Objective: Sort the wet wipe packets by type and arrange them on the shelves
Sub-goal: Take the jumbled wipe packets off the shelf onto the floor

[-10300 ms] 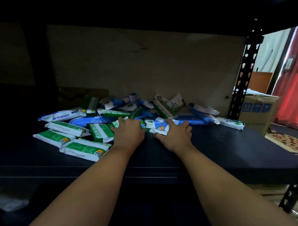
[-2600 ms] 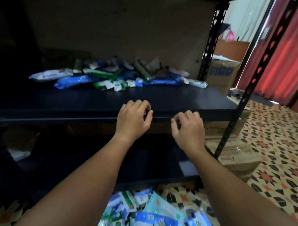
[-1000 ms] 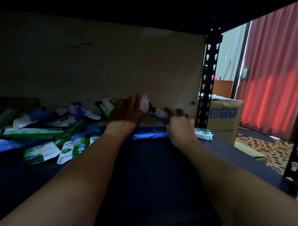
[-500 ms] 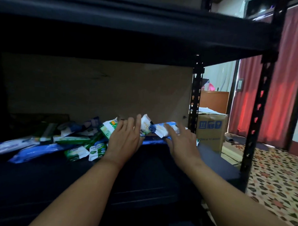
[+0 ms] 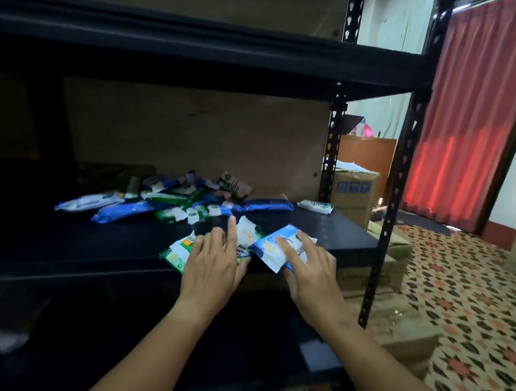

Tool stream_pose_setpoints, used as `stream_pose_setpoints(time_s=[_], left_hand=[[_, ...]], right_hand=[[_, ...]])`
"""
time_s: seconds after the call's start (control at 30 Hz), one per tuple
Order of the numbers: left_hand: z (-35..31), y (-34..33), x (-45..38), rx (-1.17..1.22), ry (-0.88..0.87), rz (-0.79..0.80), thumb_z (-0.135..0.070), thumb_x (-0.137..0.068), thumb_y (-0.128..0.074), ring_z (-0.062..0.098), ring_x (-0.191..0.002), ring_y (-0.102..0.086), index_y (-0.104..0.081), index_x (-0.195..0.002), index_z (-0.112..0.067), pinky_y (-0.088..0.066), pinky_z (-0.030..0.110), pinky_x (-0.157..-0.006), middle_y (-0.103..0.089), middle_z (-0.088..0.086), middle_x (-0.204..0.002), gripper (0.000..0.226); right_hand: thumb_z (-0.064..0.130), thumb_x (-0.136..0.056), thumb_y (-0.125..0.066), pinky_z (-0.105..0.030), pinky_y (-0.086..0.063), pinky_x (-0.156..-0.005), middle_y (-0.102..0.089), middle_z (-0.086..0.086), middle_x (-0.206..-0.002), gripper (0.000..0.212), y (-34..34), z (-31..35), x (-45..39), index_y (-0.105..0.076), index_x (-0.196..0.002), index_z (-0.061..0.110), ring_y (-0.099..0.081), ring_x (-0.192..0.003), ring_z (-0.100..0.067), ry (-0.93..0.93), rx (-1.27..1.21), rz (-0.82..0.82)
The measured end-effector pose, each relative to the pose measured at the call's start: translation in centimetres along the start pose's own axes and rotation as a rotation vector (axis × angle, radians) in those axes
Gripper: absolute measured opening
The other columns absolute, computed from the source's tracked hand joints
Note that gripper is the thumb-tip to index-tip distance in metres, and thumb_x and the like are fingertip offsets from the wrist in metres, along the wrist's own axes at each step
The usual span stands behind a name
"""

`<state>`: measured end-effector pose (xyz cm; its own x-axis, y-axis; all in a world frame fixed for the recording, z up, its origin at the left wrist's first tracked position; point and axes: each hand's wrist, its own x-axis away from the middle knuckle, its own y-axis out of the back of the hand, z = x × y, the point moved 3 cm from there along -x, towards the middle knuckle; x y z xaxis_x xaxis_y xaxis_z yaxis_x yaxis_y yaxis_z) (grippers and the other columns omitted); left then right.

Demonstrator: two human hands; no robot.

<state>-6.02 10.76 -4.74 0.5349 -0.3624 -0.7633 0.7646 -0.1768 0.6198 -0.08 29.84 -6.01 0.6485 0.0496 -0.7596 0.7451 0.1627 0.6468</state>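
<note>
Head view: hands [image 5: 259, 272] hold packets [image 5: 273, 245] at shelf's [image 5: 352, 241] front edge.

I read this as room in home, used for storage. Black slotted-steel shelving unit [image 5: 395, 198] stands against bare tan wall [image 5: 194, 133]. Long red fabric curtains [image 5: 473, 116] hang at right, light glowing through. Floor covered in patterned tiles, red and black stars on cream [image 5: 459, 287]. Brown cardboard carton with blue handling symbols [image 5: 354, 196] sits behind rack; flatter cardboard boxes [image 5: 371, 277] lie beneath it. Orange-brown wooden cabinet [image 5: 368, 153] stands farther back.
</note>
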Motion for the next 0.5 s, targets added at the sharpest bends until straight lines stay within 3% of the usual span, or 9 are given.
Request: stream_pose_setpoints(time_s=[0.23,0.4,0.5], left_hand=[[-1.2,-1.0,11.4,0.056,0.122,0.199,-0.052,-0.091,-0.062,0.026,-0.082,-0.052,-0.039,-0.149,0.004,-0.048,0.041,-0.081,-0.05,0.011,-0.093,0.084],[-2.2,-3.2,19.3,0.088,0.179,0.48,-0.06,-0.097,-0.046,0.023,-0.082,-0.051,-0.029,-0.154,0.001,-0.045,0.037,-0.08,-0.049,0.009,-0.099,0.085],[-2.8,-4.6,23.3,0.096,0.22,0.587,-0.062,-0.097,-0.044,0.024,-0.089,-0.055,-0.027,-0.156,0.0,-0.046,0.038,-0.086,-0.052,0.009,-0.106,0.087]], right_hand=[[0.02,-0.084,-0.078,-0.047,-0.047,-0.092,-0.048,-0.017,-0.144,0.067,-2.6,3.4,9.4,-0.049,-0.144,0.026,-0.054,-0.108,-0.029,-0.028,-0.063,0.127],[0.022,-0.087,-0.077,-0.046,-0.052,-0.084,-0.049,-0.019,-0.144,0.063,-5.8,5.1,16.4,-0.05,-0.144,0.024,-0.057,-0.102,-0.035,-0.071,-0.085,0.293],[0.028,-0.093,-0.07,-0.044,-0.052,-0.086,-0.044,-0.014,-0.15,0.06,-7.6,5.9,20.1,-0.043,-0.147,0.031,-0.055,-0.109,-0.034,-0.121,-0.059,0.416]])
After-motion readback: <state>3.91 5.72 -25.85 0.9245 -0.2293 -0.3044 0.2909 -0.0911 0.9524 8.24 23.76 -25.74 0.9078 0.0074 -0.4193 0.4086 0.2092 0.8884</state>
